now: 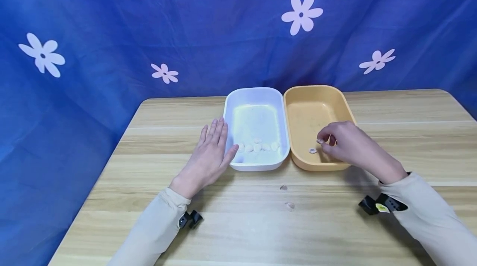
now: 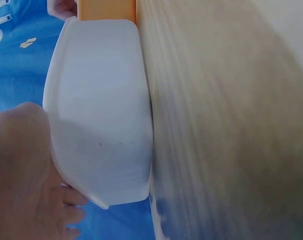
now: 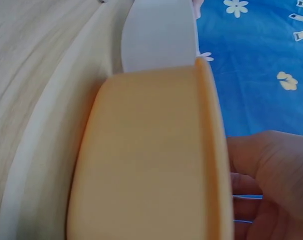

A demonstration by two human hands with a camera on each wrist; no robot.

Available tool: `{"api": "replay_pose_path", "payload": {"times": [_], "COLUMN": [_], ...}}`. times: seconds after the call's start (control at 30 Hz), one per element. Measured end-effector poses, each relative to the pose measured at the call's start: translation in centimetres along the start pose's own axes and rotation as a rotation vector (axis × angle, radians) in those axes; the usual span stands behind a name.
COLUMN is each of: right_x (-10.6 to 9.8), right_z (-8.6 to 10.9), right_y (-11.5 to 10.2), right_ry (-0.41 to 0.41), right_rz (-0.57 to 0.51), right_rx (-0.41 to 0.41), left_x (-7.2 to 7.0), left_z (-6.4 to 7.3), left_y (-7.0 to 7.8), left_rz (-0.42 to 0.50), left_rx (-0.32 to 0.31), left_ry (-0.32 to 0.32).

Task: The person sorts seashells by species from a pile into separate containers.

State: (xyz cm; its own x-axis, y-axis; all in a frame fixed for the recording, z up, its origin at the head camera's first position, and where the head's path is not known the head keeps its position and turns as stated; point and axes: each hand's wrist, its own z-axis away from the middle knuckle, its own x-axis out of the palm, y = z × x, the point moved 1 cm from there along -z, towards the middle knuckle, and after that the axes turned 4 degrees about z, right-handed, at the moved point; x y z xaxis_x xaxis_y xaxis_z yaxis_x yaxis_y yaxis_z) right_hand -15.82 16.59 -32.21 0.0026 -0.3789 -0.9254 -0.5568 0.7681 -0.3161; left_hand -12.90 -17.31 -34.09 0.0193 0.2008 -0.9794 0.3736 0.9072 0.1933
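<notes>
My right hand (image 1: 344,142) reaches over the near right side of the orange tray (image 1: 314,89) and pinches a small pale shell (image 1: 320,141) between thumb and fingers. Another small shell (image 1: 312,150) lies on that tray's floor just below the fingertips. At the left rim of the white tray (image 1: 255,166), my left hand (image 1: 208,156) rests with straight fingers and the thumb reaching over the edge. Several whitish shells (image 1: 257,147) lie in a rough row toward the white tray's near end. The right wrist view hides the pinched shell behind the orange tray wall (image 3: 146,155).
Two small shells, one nearer the trays (image 1: 283,188) and one closer to me (image 1: 290,206), lie on the wooden table (image 1: 238,233). The trays stand side by side near the table's back edge. A blue flowered curtain (image 1: 231,30) hangs behind.
</notes>
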Motion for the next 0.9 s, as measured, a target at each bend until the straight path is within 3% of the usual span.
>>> {"api": "replay_pose_path", "payload": {"times": [0.3,0.63,0.9], "right_x": [1.3,1.9,2.1], "right_z": [-1.3,-1.9,-2.4], "right_y": [0.7,0.9,0.8], "right_ry": [-0.089,-0.201,-0.233], "right_rz": [-0.007,0.015,0.029], "right_rx": [0.001,0.056,0.079], "left_x": [-0.1,-0.1,-0.1], "left_z": [0.1,-0.1,0.0], "left_y": [0.0,0.0,-0.1], "left_rz": [0.011,0.010,0.011], "left_rx": [0.009,0.020,0.021], "left_ry": [-0.004,-0.002,0.004]}}
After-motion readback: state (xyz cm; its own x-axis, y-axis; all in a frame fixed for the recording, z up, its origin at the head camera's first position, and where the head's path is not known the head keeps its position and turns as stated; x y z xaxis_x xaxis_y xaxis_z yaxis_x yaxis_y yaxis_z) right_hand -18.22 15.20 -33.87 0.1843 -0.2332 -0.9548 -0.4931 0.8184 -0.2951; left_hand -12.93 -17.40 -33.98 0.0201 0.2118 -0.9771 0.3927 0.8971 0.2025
